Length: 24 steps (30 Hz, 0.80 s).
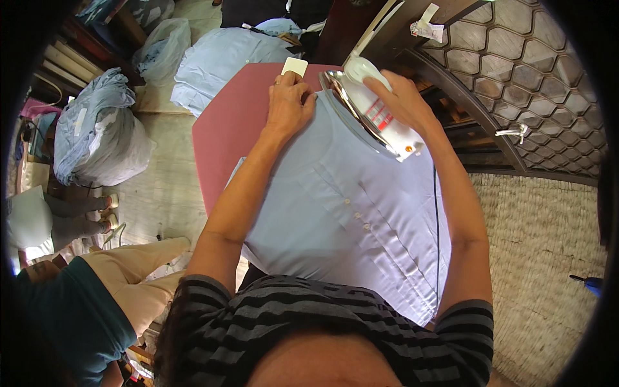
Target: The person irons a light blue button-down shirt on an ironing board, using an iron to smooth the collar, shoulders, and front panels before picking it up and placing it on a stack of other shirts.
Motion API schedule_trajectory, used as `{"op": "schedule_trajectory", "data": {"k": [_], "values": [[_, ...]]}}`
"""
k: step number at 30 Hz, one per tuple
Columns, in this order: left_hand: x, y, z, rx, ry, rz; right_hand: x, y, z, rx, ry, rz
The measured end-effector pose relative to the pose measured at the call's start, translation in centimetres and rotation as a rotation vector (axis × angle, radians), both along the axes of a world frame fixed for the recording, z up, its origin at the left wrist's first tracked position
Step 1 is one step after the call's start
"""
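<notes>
A light blue buttoned shirt (296, 213) lies spread over a red-pink ironing board (225, 129), its lower part hanging toward my body. My right hand (403, 100) is wrapped round the handle of a white electric iron (380, 109) with a shiny metal skirt. The iron lies tilted over the shirt's far right part; whether its whole soleplate touches the cloth I cannot tell. Beyond the shirt's far edge, my left hand (290, 103) is closed, its fingertips on a small cream-white, card-like piece (294, 66). A dark cord (436, 226) runs down the shirt's right side.
More light blue garments (219, 61) lie beyond the board. At the left are a stuffed bundle (100, 129) and a clear plastic bag (164, 51). A person in a teal top (77, 316) is at the lower left. A metal lattice door (516, 71) stands at the right.
</notes>
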<state>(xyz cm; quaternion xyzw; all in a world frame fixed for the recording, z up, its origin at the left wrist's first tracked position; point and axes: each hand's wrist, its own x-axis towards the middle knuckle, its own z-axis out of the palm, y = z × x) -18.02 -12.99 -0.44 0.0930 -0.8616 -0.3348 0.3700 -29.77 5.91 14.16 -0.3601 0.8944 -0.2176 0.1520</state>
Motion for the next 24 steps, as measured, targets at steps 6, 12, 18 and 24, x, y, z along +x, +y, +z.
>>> {"op": "schedule_trajectory", "data": {"k": [6, 12, 18, 24], "values": [[0.3, -0.9, -0.3, 0.019, -0.051, -0.039, 2.2, 4.4, -0.5, -0.056, -0.080, 0.092], [3.2, -0.7, 4.2, -0.063, -0.104, -0.091, 1.1, -0.6, -1.6, -0.060, 0.071, 0.132], [12.0, 9.0, 4.5, -0.061, -0.139, -0.387, 3.3, 2.2, -1.2, -0.036, 0.033, 0.111], [16.5, 15.1, 2.2, -0.187, -0.344, -0.520, 3.7, 4.7, -1.0, -0.025, 0.045, 0.160]]}}
